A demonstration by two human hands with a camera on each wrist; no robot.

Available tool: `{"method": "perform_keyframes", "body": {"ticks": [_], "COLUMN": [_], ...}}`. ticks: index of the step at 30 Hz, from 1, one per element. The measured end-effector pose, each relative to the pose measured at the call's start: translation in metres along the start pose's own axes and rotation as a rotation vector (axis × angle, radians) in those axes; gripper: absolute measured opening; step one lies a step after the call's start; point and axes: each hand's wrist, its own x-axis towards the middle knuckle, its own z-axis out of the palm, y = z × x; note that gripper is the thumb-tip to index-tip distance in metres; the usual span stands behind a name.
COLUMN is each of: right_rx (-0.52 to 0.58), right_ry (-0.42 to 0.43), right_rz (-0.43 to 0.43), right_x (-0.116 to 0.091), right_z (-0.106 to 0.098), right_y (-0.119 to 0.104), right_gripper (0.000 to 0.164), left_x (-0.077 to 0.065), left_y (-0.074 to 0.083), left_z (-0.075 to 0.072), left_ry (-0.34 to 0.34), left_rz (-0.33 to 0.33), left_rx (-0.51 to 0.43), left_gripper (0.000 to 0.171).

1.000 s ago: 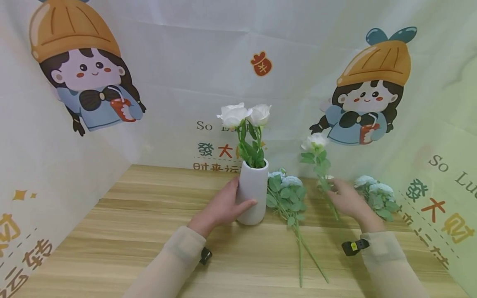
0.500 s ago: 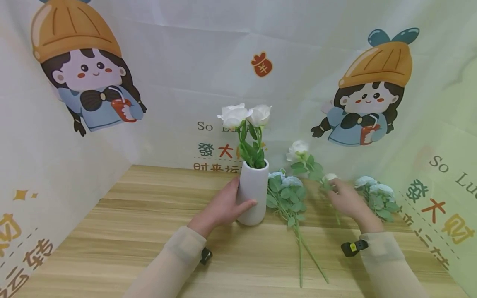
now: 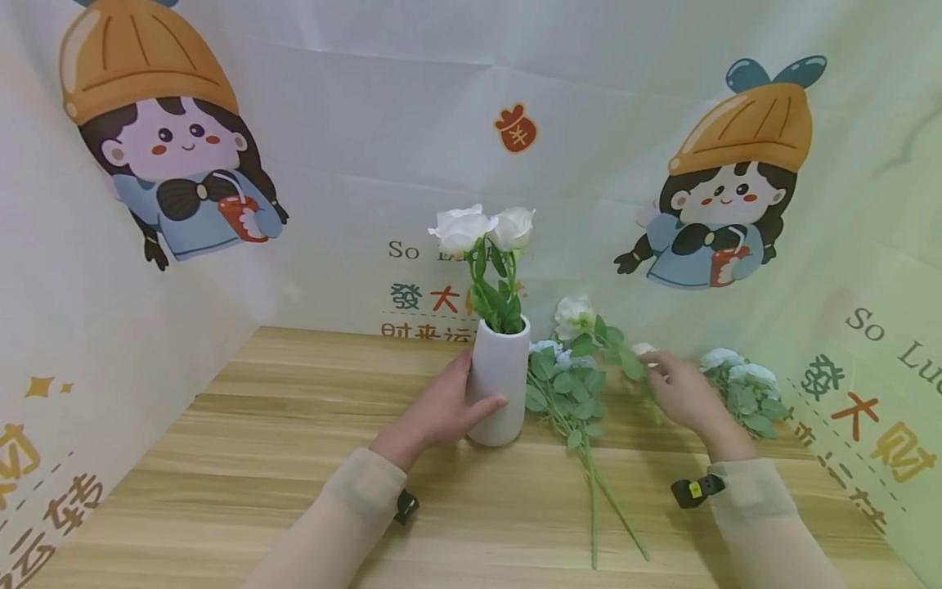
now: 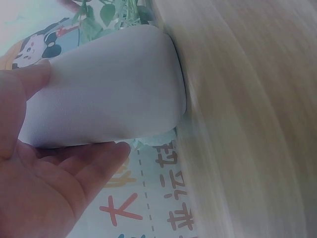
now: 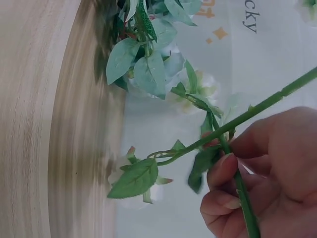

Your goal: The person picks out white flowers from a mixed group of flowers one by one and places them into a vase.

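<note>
My left hand [image 3: 445, 401] holds the white vase [image 3: 498, 384], thumb in front and fingers along the other side, as the left wrist view also shows. Two white roses [image 3: 482, 227] stand upright in it. With thumb and fingertips my right hand [image 3: 684, 393] pinches the green stem [image 5: 241, 193] of a white rose [image 3: 574, 317], its bloom leaning left. Another white rose [image 3: 643, 350] lies just behind those fingertips. In the right wrist view a second thorny stem [image 5: 262, 106] crosses the pinched one.
Pale blue flowers [image 3: 570, 393] lie right of the vase, long stems pointing toward the front. More pale blue flowers [image 3: 746, 388] lie beyond my right hand. The wooden table [image 3: 243, 458] meets a printed cloth backdrop [image 3: 353, 164] at the back and sides.
The white rose in my right hand has tipped left and down, its bloom now just above the blue flowers. My left hand and the vase have stayed in place.
</note>
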Motion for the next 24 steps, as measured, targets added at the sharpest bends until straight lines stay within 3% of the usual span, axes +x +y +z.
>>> {"method": "perform_keyframes", "body": {"ticks": [9,18,22,24], "right_rx": [-0.038,-0.111,-0.209,-0.265], "right_ry": [0.072,-0.107,-0.173,-0.208], "right_rz": [0.019,0.034,0.062,0.068], "right_x": [-0.001,-0.001,-0.005,-0.006], "right_z": [-0.001,-0.002,-0.003,-0.004], "right_y": [-0.003,0.007,0.012,0.014], "right_gripper": [0.036,0.037,0.034,0.024], "left_x": [0.001,0.001,0.000,0.000], "left_y": [-0.001,-0.001,0.000,0.001], "left_z": [0.001,0.001,0.000,0.000], "left_ry": [0.001,0.001,-0.007,-0.007], "left_rz": [-0.009,-0.010,-0.019,-0.018], "left_rx": [0.003,-0.004,-0.012,-0.015], "left_gripper": [0.086,0.086,0.086,0.085]}}
